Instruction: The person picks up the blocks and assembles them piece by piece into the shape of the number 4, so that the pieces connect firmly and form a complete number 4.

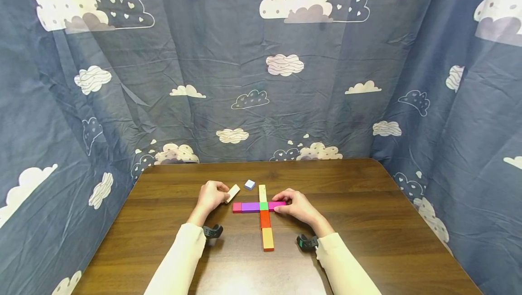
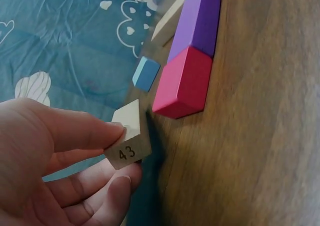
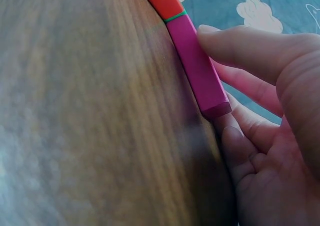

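Note:
Between its thumb and fingers my left hand [image 1: 211, 195] pinches a plain wooden block [image 2: 131, 131], its end marked 43. My right hand [image 1: 299, 207] holds a magenta block [image 3: 197, 66], thumb on one side and fingers on the other. This block forms the right arm of a cross of blocks on the table, with a green block [image 1: 263, 205] at the centre. To the left of the green one lie a purple block [image 1: 250, 207] and a pinkish-red block [image 1: 237, 208]. A pale wooden block [image 1: 262, 192] extends away from it; a red block [image 1: 265, 219] and an orange-topped block [image 1: 267, 238] run nearer.
A small light-blue block [image 1: 249, 184] lies apart, beyond the purple block and right of my left hand. The brown wooden table [image 1: 346, 181] ends at a cloud-patterned blue curtain [image 1: 204, 59], which also hangs along both sides.

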Motion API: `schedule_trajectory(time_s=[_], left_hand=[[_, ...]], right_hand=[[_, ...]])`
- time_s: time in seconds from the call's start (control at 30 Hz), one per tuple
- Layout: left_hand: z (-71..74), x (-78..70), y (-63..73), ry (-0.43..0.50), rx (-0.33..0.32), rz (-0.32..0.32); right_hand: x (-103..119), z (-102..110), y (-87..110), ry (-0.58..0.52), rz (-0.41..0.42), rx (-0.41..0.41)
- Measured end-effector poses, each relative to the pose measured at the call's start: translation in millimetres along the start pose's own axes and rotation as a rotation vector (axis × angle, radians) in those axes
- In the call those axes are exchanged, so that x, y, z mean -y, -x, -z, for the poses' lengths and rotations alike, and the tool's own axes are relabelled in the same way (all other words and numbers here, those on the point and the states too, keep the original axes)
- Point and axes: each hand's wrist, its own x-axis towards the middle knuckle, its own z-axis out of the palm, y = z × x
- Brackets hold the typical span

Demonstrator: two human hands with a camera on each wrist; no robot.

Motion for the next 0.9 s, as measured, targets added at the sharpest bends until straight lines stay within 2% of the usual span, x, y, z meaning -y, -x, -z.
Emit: schedule_trajectory(time_s=[0.17,0.33,0.6,0.9], left_hand=[[-5.2,-1.1,2.5,0.056,0.011,0.028],[-11.5,0.4,4.4,0.1,0.009,0.019],[-17.5,4.5,6.4,0.019,-0.04,0.003],[-20.6,4.9,5.7,0.019,-0.043,-0.007]], right_hand=[[-1,-1,-0.6,0.001,-0.005,0.001],[-4,-3,-1.2,-0.013,0.003,-0.007],[-4,-4,-0.3,-0.017,0.0,-0.005],[-3,-1,-1.6,0.004,-0.007,0.002]])
